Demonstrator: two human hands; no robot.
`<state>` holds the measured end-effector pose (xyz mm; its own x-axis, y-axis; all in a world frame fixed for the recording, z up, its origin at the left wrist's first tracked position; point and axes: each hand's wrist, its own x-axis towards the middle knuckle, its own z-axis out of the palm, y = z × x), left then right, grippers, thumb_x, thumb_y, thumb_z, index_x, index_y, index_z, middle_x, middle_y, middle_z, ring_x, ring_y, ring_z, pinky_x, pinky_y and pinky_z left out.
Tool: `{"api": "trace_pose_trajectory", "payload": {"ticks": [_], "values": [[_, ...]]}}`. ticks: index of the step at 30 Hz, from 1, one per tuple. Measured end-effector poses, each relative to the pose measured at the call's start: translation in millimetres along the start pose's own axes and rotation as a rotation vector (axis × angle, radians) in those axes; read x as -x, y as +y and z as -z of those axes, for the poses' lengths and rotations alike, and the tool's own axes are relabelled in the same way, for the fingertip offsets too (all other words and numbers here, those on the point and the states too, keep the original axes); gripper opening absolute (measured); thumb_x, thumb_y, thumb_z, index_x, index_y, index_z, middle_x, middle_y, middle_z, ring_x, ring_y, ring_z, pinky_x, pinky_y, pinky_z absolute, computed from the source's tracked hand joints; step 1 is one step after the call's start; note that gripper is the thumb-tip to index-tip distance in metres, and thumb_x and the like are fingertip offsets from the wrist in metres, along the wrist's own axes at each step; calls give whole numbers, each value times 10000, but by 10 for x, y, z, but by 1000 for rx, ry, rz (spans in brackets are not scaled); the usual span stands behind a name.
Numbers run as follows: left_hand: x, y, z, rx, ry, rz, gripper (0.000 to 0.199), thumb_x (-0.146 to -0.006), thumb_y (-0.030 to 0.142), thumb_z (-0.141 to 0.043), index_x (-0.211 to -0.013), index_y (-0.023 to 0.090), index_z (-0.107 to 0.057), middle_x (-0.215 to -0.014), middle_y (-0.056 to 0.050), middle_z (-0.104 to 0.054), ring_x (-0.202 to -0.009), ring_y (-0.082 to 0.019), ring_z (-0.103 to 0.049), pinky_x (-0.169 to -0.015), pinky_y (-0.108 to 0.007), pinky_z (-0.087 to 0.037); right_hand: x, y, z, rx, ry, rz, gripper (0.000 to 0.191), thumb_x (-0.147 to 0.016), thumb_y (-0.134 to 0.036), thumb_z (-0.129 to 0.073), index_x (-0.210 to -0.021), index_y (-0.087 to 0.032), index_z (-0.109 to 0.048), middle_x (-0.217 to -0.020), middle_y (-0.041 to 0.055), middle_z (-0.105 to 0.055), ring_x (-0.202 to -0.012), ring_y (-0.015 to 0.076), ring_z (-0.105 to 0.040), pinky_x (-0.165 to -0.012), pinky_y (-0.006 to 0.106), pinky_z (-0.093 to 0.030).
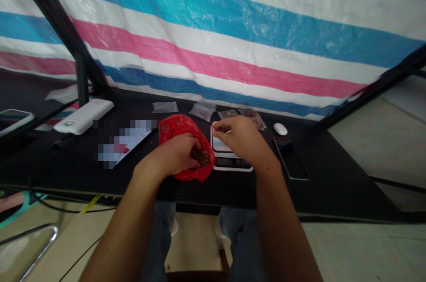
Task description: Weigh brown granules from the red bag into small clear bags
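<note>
Black desk (333,193) holds a red plastic bag (175,129); striped tarpaulin (213,37) behind.

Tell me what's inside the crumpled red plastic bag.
The red plastic bag shows dark brown pieces beside the left hand; the rest is hidden by hand and plastic.

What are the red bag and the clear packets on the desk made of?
The red bag looks like thin glossy plastic, crinkled with shiny highlights. The clear packets seem to be plastic film, since the desk shows through, though they are too small to tell.
</note>
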<state>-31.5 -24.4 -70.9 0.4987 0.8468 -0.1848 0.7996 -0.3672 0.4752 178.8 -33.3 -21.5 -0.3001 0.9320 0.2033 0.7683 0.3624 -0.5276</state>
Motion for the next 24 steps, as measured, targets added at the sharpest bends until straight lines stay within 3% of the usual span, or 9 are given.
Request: {"api": "trace_pose_trajectory", "payload": {"ticks": [7,17,24], "values": [[20,173,-66,-16,-16,-32,279,-739,152,-729,-1006,191,-800,-1127,-92,-774,-911,-231,-735,-727,-291,-545,42,213,236,52,112,-174,122,-890,-119,-760,-956,-157,-855,-980,89,-846,-862,217,-763,-750,285,-507],[-31,189,-83,-52,-26,17,249,-830,142,-643,-993,229,-810,-1058,-69,-810,-926,-213,-743,-799,-295,-524,-9,316,120,36,113,-164,129,-884,-86,-755,-961,-148,-837,-919,86,-841,-823,199,-751,-791,294,-514],[-13,185,-103,9,-15,5,314,-793,145,-706,-1076,232,-808,-1137,-77,-814,-970,-226,-759,-773,-270,-542,-21,348,96,55,96,-173,155,-876,-110,-750,-1005,-126,-835,-996,120,-837,-879,214,-749,-836,319,-528]]}}
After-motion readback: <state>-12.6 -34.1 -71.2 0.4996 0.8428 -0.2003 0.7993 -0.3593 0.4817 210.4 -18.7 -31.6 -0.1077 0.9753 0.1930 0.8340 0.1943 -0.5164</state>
